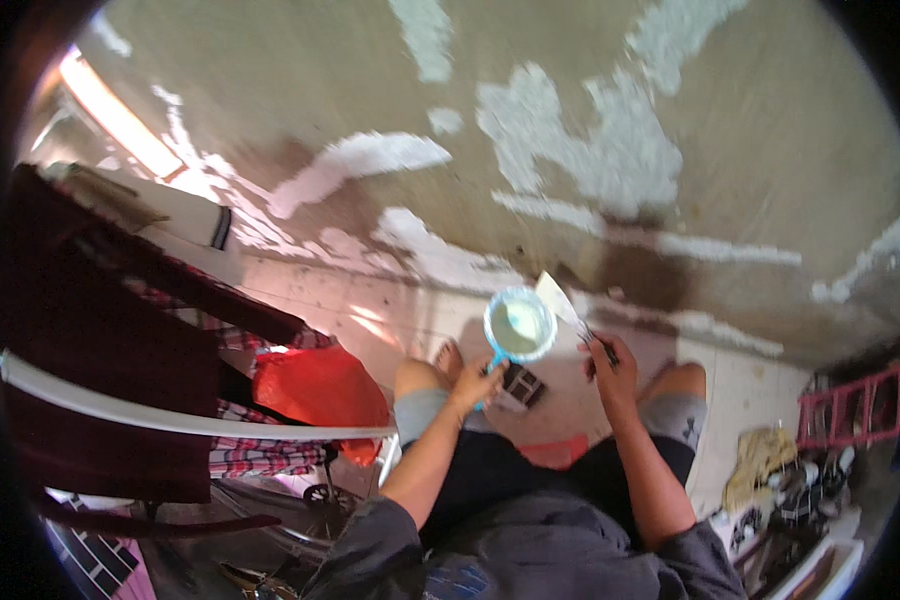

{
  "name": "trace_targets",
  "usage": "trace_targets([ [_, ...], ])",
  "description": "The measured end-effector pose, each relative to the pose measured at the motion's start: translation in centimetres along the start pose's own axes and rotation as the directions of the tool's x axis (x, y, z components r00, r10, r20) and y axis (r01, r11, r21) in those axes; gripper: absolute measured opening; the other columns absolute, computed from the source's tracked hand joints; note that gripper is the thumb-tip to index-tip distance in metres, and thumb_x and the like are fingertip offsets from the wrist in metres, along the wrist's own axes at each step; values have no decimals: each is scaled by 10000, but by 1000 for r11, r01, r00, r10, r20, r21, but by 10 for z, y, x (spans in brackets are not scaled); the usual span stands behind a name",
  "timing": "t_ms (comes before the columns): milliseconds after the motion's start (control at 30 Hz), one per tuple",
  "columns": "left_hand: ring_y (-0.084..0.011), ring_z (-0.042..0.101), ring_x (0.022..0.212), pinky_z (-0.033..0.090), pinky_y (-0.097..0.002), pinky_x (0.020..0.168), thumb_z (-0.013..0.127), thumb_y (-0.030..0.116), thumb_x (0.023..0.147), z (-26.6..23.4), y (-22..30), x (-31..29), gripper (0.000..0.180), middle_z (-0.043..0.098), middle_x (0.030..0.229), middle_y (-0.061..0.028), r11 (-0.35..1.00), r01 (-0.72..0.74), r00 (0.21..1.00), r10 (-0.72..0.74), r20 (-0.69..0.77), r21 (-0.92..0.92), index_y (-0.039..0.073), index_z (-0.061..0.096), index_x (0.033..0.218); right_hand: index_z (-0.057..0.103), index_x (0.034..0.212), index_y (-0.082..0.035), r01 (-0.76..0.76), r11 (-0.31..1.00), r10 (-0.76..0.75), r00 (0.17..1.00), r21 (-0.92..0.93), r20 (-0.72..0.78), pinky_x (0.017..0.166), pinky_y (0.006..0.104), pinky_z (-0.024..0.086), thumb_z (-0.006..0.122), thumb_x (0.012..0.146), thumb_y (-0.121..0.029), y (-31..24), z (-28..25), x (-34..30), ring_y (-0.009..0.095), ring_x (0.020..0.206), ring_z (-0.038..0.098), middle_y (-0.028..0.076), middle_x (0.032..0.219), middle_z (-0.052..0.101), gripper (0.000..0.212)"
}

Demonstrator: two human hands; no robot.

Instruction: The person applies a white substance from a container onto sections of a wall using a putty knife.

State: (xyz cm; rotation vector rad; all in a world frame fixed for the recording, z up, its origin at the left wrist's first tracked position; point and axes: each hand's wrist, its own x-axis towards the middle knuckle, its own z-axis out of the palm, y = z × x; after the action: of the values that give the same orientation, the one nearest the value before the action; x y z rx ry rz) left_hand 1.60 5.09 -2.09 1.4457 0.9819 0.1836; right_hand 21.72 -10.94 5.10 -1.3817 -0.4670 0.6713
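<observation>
Scraper hndl (609, 350) prob. mostly hid by R hand (618, 370).

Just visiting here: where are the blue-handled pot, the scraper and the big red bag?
Blue-handled pot (488, 328): head view, left side of its rim.
Scraper (558, 299): head view, on its pale blade.
Red bag (320, 390): head view, middle of its bulging side.

Beyond both hands: grey-brown wall (340, 80), blotched with irregular white patches (635, 145). Below: pale tiled floor (760, 390). Well left of left hand (480, 382): dark red cloth (90, 280), crossed by white rail (170, 417); farther off, bright strip of light (120, 115). Well right of right hand (610, 362): pink rack (855, 437).
</observation>
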Motion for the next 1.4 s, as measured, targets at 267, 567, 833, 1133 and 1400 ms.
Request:
trace_targets([
  [267, -84, 442, 379, 345, -255, 352, 590, 318, 965, 8, 7, 14, 260, 517, 577, -2, 998, -46, 986, 51, 158, -32, 78, 530, 883, 648, 1038, -6, 219, 812, -173, 976, -541, 136, 724, 325, 510, 656, 893, -172, -2, -8, -11, 209, 791, 646, 121, 900, 669, 221],
  [567, -85, 465, 425, 365, -269, 392, 624, 309, 938, 20, 21, 9, 253, 515, 579, -5, 990, -59, 971, 27, 238, 126, 68, 560, 897, 630, 962, -56, 361, 499, -265, 929, -788, 257, 687, 438, 502, 646, 852, -193, 19, 1, 2, 357, 785, 623, 144, 876, 620, 176],
  [833, -64, 426, 407, 309, -248, 373, 624, 244, 938, 19, 14, 8, 177, 508, 577, 9, 979, -131, 972, 96, 217, 153, 76, 576, 910, 623, 942, -46, 379, 455, -131, 924, -806, 360, 719, 444, 511, 623, 839, -269, 27, -4, 1, 326, 848, 630, 135, 912, 609, 246],
  [1133, -52, 389, 383, 276, -241, 358, 605, 214, 957, 22, 11, 10, 139, 499, 567, 20, 981, -126, 970, 91, 227, 145, 79, 589, 925, 657, 960, -50, 393, 508, -98, 910, -766, 402, 739, 428, 504, 636, 833, -245, 32, -7, 4, 331, 856, 629, 137, 917, 622, 234],
  [1400, -82, 464, 412, 357, -261, 378, 626, 312, 938, 17, 14, 10, 264, 533, 584, -4, 987, -89, 975, 59, 215, 133, 73, 560, 848, 671, 953, -13, 99, 851, -73, 995, -515, 71, 676, 356, 503, 645, 869, -218, 34, -19, 18, 260, 727, 645, 121, 852, 679, 223],
])
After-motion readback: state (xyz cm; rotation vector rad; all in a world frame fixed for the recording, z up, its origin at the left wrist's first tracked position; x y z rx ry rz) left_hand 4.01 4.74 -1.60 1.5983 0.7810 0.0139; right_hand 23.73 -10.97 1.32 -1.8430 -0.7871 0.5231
